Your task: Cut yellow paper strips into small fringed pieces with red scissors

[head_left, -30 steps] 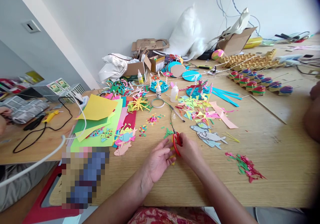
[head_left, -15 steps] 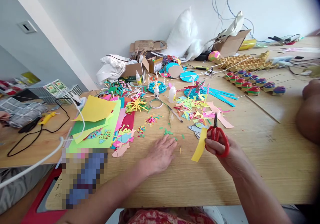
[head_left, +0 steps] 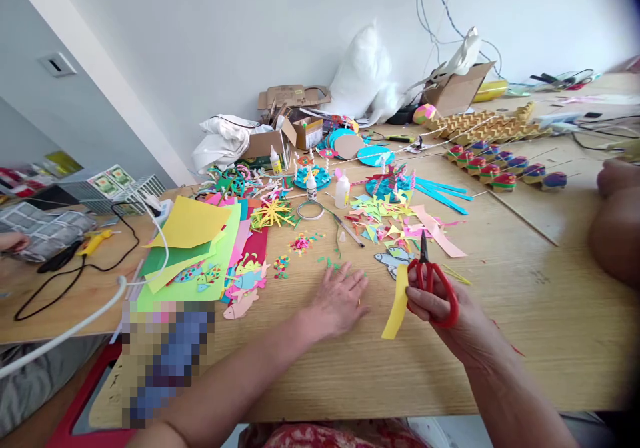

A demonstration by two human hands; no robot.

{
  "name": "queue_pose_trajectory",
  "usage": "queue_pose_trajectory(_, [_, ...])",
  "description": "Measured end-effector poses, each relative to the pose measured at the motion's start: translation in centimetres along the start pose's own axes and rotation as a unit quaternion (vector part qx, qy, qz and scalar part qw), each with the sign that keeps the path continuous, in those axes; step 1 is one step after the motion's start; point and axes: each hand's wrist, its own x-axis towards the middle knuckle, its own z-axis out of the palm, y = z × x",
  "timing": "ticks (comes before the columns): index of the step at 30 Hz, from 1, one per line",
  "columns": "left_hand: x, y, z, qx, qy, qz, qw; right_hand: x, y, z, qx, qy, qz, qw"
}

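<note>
Red-handled scissors (head_left: 434,293) and a yellow paper strip (head_left: 395,308) are clamped in the fingers of the right hand (head_left: 467,335), above the wooden table (head_left: 360,381). The left hand (head_left: 337,305) lies palm-down on the wood, fingers slightly apart, near green paper scraps (head_left: 327,262). Coloured paper sheets (head_left: 193,221) lie leftward; egg-carton trays (head_left: 493,126) sit far right. Behind, a stuffed white bag (head_left: 363,71) leans against a pale wall (head_left: 275,28).

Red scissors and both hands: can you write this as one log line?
right hand: holds red scissors, yellow paper strip | left hand: palm down on table
</note>
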Motion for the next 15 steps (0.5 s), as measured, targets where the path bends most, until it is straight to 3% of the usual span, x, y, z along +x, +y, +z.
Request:
queue_pose_trajectory(5, [1.2,0.2,0.5,0.025,-0.018,-0.001,1.0,0.0,0.3,-0.2,-0.021,-0.013,-0.004,1.0])
queue_pose_trajectory(8, [0.2,-0.3,-0.4,-0.034,0.044,-0.03,0.998,0.0,0.4,-0.3,-0.027,-0.006,-0.006,1.0])
queue_pose_trajectory(10, [-0.9,-0.3,-1.4,-0.139,0.113,-0.039,0.983,0.2,0.4,0.1,-0.03,-0.003,-0.012,0.999])
queue_pose_trajectory(12, [-2.0,0.0,-2.3,-0.312,0.147,-0.074,0.936,0.6,0.2,0.8,-0.032,-0.017,-0.022,0.999])
queue_pose_trajectory(15, [-2.8,0.7,-3.0,-0.55,0.11,-0.116,0.82,1.3,-0.3,2.5,-0.036,-0.043,-0.022,0.998])
